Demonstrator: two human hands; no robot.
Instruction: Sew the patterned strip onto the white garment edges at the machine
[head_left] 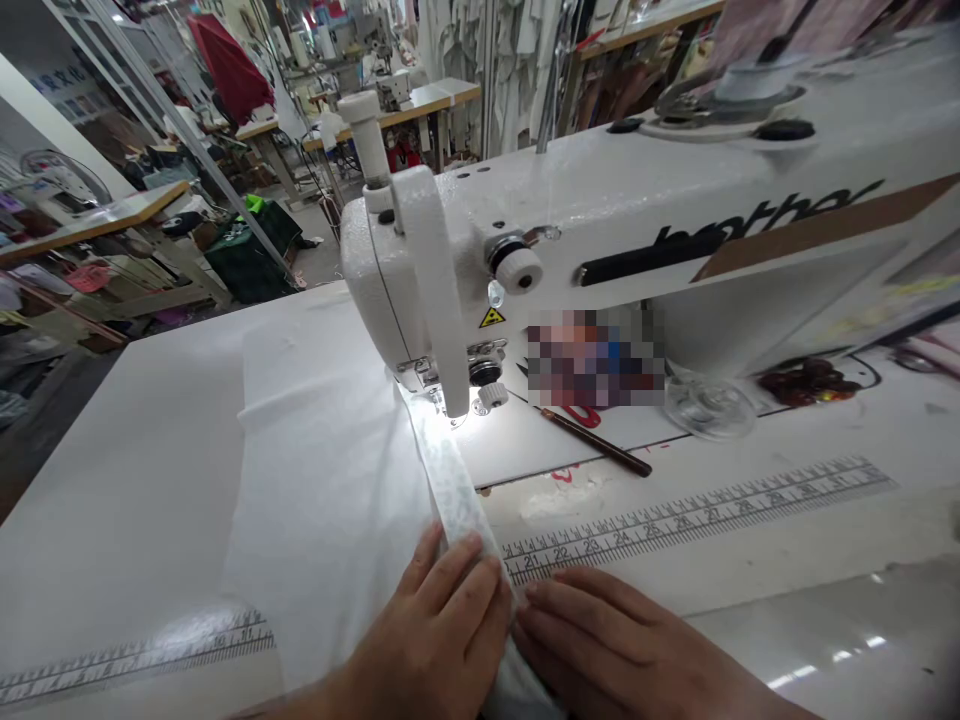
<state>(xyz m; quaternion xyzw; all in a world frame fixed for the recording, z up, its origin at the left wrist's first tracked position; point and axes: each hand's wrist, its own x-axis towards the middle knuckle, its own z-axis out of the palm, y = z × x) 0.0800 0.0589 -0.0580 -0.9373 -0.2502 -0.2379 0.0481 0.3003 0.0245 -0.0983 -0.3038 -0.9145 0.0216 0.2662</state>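
A folded strip of pale patterned fabric (450, 500) runs from under the presser foot (435, 385) of a white Brother sewing machine (450, 250) down to my hands. My left hand (427, 630) lies on the strip with its fingers closed along it. My right hand (600, 640) presses against the strip's other side, pinching it with my left hand. The lower end of the strip is partly hidden beneath my hands. A wider sheet of white fabric (322, 480) spreads left of the strip across the table.
A dark-handled awl (600, 445) and a clear plastic disc (709, 405) lie right of the needle. A pixelated patch (596, 360) hides something behind them. A ruler tape (697, 510) is stuck along the white table (787, 590). Workshop tables and hanging cloth fill the background.
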